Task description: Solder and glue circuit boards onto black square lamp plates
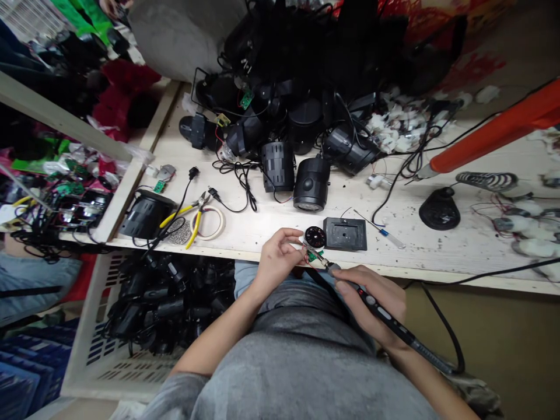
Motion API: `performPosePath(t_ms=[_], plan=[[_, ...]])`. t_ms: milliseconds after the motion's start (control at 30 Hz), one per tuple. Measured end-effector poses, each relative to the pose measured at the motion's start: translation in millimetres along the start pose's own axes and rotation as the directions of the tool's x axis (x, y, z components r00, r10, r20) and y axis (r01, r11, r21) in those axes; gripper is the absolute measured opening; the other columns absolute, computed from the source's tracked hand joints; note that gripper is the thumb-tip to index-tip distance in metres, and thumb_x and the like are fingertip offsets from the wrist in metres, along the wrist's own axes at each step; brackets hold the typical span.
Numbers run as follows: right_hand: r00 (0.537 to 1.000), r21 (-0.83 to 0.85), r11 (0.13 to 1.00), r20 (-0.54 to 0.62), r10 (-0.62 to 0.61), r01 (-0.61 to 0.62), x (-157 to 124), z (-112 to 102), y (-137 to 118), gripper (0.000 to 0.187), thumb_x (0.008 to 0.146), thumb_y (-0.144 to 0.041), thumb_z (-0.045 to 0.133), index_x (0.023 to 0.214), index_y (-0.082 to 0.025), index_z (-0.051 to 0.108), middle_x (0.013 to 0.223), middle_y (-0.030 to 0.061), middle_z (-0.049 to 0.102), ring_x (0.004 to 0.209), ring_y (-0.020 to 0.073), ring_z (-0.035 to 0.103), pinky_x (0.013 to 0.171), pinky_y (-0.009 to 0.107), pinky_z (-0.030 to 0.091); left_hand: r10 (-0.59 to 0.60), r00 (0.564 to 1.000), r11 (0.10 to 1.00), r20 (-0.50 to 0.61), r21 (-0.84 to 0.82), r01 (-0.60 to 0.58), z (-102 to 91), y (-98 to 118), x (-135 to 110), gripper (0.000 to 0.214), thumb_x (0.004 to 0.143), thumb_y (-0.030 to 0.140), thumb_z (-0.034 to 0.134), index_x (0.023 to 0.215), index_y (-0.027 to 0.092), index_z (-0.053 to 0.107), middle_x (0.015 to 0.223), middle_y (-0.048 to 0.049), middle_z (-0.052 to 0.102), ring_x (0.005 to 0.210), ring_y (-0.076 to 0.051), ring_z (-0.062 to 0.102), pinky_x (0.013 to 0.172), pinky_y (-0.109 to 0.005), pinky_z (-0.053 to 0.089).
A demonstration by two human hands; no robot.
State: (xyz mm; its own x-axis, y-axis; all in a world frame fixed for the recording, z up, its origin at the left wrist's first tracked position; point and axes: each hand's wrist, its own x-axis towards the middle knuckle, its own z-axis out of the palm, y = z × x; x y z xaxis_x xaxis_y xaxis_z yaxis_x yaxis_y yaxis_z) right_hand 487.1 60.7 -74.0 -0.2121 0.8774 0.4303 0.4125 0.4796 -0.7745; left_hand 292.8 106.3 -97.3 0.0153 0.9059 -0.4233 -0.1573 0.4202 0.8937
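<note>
At a flecked white bench (245,233), slim soldering iron (385,318), green circuit board (315,255)

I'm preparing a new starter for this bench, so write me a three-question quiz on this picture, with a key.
1. Multiple choice: what does the right hand hold?
a) A screwdriver
b) A soldering iron
c) A pair of pliers

2. True or false: in the picture, the screwdriver lies to the right of the rectangular black part.

3. Fill in: the pliers by the roll of tape have ____ handles.

Key
1. b
2. True
3. Yellow
</note>
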Motion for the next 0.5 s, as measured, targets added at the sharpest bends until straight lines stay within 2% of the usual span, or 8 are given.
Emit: performPosePath(t_ms=[300,500], plan=[[1.0,0.003,1.0,0.007,0.001,-0.001,-1.7,1.8,2.4,0.021,0.091,-0.01,0.063,0.107,-0.023,0.068,0.086,0.0024,0.074,0.073,0.0146,0.072,0.065,0.025,0.06,-0.002,1.0,0.999,0.014,0.037,0.001,-1.0,-0.2,2.1,0.042,0.059,0.019,0.076,0.099,0.016,0.066,0.087,0.0002,0.065,0.053,-0.008,0.064,0.054,-0.022,0.057],[0.997,0.013,0.997,-0.02,-0.074,0.074,-6.3,-11.7,-2.3,0.023,0.091,-0.011,0.061,0.11,-0.021,0.068,0.084,0.0026,0.072,0.071,0.0149,0.071,0.061,0.025,0.059,0.002,0.999,1.0,0.034,0.018,-0.003,-4.0,-1.0,2.6,0.048,0.059,0.018,0.071,0.106,0.016,0.064,0.093,-0.0016,0.068,0.054,-0.008,0.064,0.056,-0.022,0.058]])
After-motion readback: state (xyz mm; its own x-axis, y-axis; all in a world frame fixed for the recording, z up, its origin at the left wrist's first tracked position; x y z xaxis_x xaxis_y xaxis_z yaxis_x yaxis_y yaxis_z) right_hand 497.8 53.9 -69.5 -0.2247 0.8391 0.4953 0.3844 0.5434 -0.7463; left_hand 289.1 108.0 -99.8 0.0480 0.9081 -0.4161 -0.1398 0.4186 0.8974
